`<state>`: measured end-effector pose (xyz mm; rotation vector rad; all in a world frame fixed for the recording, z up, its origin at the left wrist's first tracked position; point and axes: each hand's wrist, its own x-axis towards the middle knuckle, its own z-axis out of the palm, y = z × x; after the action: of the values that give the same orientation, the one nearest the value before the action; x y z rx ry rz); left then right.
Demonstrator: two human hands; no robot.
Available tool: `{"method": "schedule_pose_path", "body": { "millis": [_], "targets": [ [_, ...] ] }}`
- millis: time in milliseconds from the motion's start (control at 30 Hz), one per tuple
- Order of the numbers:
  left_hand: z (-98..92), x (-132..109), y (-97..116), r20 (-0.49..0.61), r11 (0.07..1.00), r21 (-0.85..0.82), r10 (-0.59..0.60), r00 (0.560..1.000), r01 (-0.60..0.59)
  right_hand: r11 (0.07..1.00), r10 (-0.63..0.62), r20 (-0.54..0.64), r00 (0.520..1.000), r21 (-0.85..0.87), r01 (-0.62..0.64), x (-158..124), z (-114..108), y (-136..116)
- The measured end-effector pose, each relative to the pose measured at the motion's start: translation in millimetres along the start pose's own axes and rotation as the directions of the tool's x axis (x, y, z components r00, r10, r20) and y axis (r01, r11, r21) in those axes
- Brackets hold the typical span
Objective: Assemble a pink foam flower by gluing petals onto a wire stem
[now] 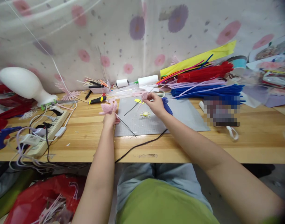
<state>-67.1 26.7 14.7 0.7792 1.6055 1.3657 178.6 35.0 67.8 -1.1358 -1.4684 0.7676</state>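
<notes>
My left hand (110, 119) is closed round the stem of a pink pipe-cleaner flower (108, 108), whose thin dark wire (127, 127) slants down over the grey cutting mat (186, 115). My right hand (156, 103) pinches a second pink flower bud (144, 95) on another dark wire (132, 109), held above the mat's far edge. A small yellow star-shaped piece (145, 114) lies on the mat between my hands.
Bundles of red, blue, pink and mixed pipe cleaners (203, 81) lie at the back right. A white lamp (25, 84), a power strip (48, 132) with cables and a blue glue gun (2, 137) crowd the left. A black cable (140, 144) runs off the table's front edge.
</notes>
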Motion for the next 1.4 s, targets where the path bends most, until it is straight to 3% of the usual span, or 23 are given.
{"method": "schedule_pose_path", "body": {
  "millis": [67,133,233,300,367,467,600,733,933,1300,1400],
  "targets": [
    [8.4,-3.6,6.7,-0.071,0.995,0.065,-0.066,0.995,0.071,0.994,0.047,0.052,0.998,0.101,-0.052,1.4,1.0,1.1],
    [17.2,-11.0,14.5,-0.077,0.994,-0.03,-0.112,0.991,0.11,0.968,0.095,0.157,0.983,0.216,-0.128,2.5,1.2,2.3],
    [30.1,-27.7,27.4,0.056,0.967,-0.236,-0.087,0.995,0.097,0.899,0.12,0.33,0.936,0.364,-0.244,2.9,0.0,1.9],
    [38.3,-41.2,36.2,0.188,0.928,-0.348,-0.068,0.98,0.131,0.86,0.102,0.376,0.921,0.432,-0.271,2.2,-1.2,-1.0],
    [46.4,-54.7,44.3,0.324,0.891,-0.377,-0.13,0.937,0.254,0.84,0.081,0.384,0.92,0.471,-0.271,1.7,-2.2,-5.3],
    [57.0,-70.9,52.7,0.501,0.857,-0.289,-0.244,0.83,0.426,0.846,0.037,0.372,0.928,0.483,-0.227,3.4,-2.5,-11.3],
    [64.8,-81.1,54.8,0.611,0.861,-0.209,-0.255,0.749,0.463,0.874,-0.042,0.363,0.931,0.464,-0.142,9.0,-1.1,-13.6],
    [66.6,-83.5,53.6,0.639,0.874,-0.123,-0.293,0.711,0.471,0.915,-0.061,0.369,0.927,0.392,-0.096,11.9,0.4,-10.2],
    [66.8,-85.0,52.3,0.62,0.886,-0.093,-0.306,0.723,0.454,0.931,-0.068,0.371,0.926,0.358,-0.075,12.2,-2.8,-0.6],
    [70.8,-83.8,47.6,0.655,0.873,-0.081,-0.317,0.686,0.481,0.98,-0.076,0.321,0.944,0.199,0.011,15.0,-4.8,11.0],
    [71.8,-83.3,48.1,0.642,0.876,-0.079,-0.32,0.697,0.475,0.986,-0.081,0.296,0.952,0.165,0.033,15.6,-4.4,11.2]
  ]
}}
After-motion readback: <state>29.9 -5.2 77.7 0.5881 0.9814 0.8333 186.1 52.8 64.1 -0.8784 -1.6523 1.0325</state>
